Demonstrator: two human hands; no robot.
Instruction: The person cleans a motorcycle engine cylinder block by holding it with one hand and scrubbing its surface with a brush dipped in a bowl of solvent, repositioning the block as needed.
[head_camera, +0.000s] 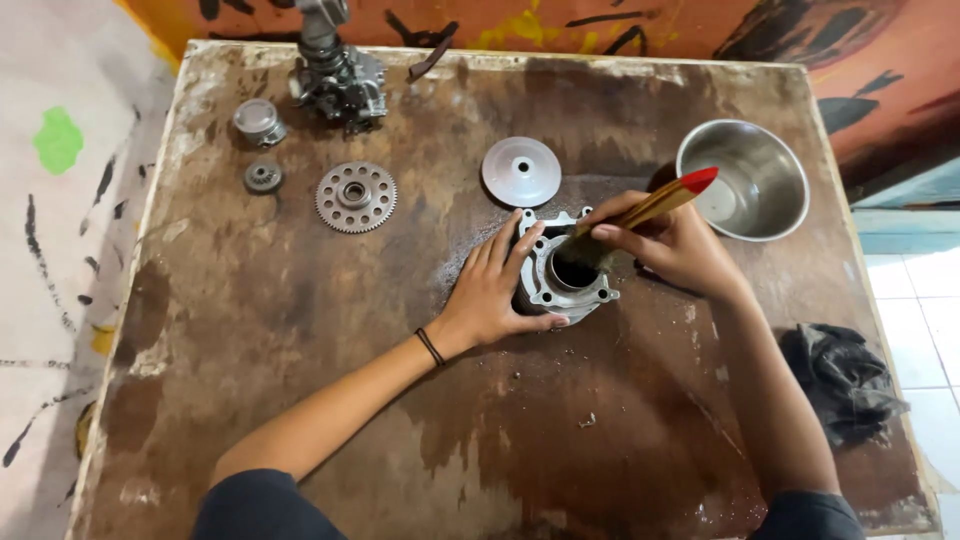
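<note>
A grey metal engine cylinder block (565, 283) stands on the worn brown table (300, 380), near its middle. My left hand (497, 290) rests against the block's left side, fingers spread over its edge. My right hand (672, 245) grips a paintbrush (655, 203) with a wooden handle and red tip. The brush's bristles reach down into the block's dark round bore.
A steel bowl (745, 180) stands at the back right. A round grey disc (521, 171), a toothed gear (355, 197), a small gear (262, 177), a piston (258, 121) and a carburettor-like part (337, 75) lie along the back. A black rag (842, 375) lies at the right edge.
</note>
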